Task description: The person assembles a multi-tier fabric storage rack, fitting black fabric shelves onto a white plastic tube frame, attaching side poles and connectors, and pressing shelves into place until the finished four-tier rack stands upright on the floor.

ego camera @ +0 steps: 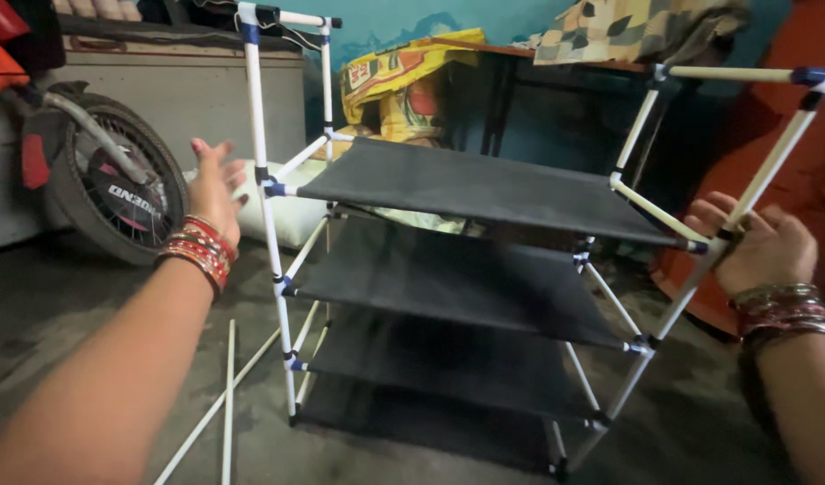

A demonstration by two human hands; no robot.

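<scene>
Left hand (pixel 213 184) up in the air, fingers (pixel 230 171) spread wide, holding nothing. Nearest thing: the rack's front-left post (pixel 261 153), just past the fingertips, not touching.

Right hand (pixel 761 247) wrapped around the rack's front-right post (pixel 772 162), fingers closed on the tube just beside a dark joint. That post runs tilted, up and away from the fingers to a blue joint at the top.

Rack (pixel 466 296) stands on the floor (pixel 71 305) between the two hands: white tubes, blue and black joints, four dark fabric shelves. Top shelf (pixel 484 184) sits about level with both sets of fingers; the other three are stacked below them.

Below the left fingers: two loose white rods (pixel 226 395) flat on the floor, just beside the rack's foot.

Beyond the left fingers: a wheel (pixel 116 184) with black tyre against the wall. Behind the rack: a yellow sack (pixel 403 81). Red bangles (pixel 199 247) on the left wrist, more on the right.
</scene>
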